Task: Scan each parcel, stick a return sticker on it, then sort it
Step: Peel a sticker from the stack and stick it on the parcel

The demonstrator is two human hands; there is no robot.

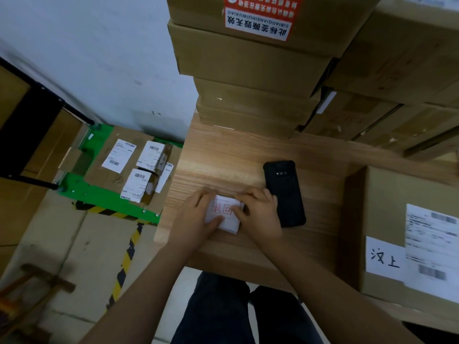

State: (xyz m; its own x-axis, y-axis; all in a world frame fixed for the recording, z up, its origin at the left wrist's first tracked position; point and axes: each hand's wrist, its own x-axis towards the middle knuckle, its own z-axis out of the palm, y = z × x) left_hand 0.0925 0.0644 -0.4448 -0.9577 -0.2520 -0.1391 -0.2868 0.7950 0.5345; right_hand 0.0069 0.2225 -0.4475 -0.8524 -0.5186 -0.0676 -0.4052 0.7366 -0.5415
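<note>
A small stack of white return stickers with red characters lies on the wooden table. My left hand holds the stack at its left side, thumb across the lower edge. My right hand pinches at the stack's upper right corner with curled fingers. A black handheld scanner lies face down just right of my right hand. A large labelled cardboard parcel stands at the table's right end. Three small labelled parcels sit on cardboard on a green cart to the left.
Tall stacks of brown cartons rise along the back of the table and to the right. A black shelf frame stands at far left. Yellow-black floor tape runs beside the table. My legs are under the table's front edge.
</note>
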